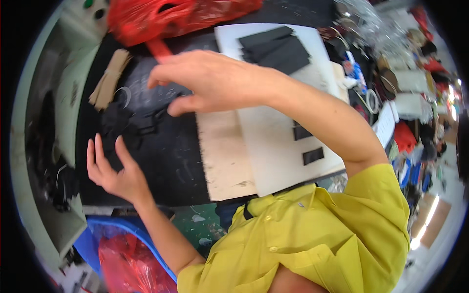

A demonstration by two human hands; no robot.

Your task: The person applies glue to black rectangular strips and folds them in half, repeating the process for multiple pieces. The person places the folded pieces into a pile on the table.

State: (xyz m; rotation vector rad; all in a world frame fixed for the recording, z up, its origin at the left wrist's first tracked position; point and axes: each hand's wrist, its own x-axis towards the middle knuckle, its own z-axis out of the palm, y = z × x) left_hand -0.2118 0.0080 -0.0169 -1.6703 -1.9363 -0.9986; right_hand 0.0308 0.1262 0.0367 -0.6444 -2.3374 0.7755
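Two curved hands (118, 179) (207, 78) near jumbled, matte black pieces (115, 120)

Black pieces (116, 119) beyond left hand (119, 181) are blurring together; right forearm (322, 107) is hiding some white board (273, 151); red bag (139, 22) beyond right hand (210, 78) is running off top.

Black pieces (116, 120) at left, nearside tabletop (178, 171) free

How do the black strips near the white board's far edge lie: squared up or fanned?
Fanned: the black strips overlap at differing angles on the white board, ends uneven.
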